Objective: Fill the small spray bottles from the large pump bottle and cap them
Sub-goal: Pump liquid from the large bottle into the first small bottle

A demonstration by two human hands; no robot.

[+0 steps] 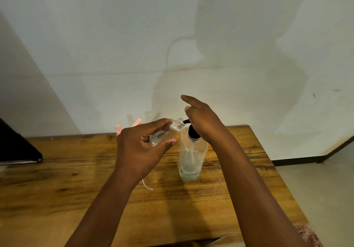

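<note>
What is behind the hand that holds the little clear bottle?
Behind the left hand, which grips the small bottle, pink pieces poke up at the table's far edge. The hand covers most of them, so what they are cannot be told.

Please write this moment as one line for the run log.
step: filling | left hand: holds small bottle, tilted, uncapped, mouth at nozzle | right hand: on pump of large bottle | table: pink caps behind
</note>
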